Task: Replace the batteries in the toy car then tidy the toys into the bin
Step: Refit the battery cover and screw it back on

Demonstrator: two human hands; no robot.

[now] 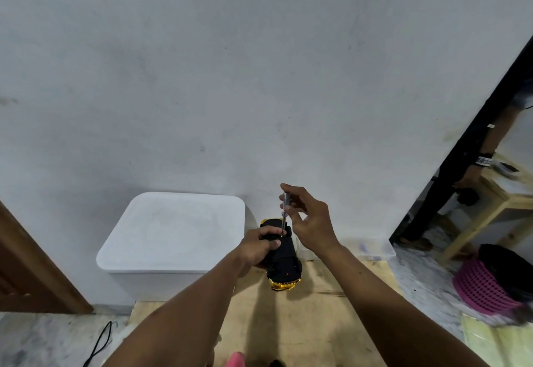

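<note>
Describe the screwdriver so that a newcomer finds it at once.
Find the big white lidded bin against the wall. Right of it, the left hand grips a black and gold toy car. The screwdriver stands on the car, pinched by the right hand: thin, with a clear handle.

- The white lidded plastic bin [173, 231] stands against the wall, just left of the black-and-gold toy car [284, 262].
- The car is above the far edge of the pale wooden desk [317, 323].
- The slim clear-handled screwdriver [286, 202] stands upright, tip on the car.
- The pink plastic basket [484, 288] sits on the floor, far right.
</note>
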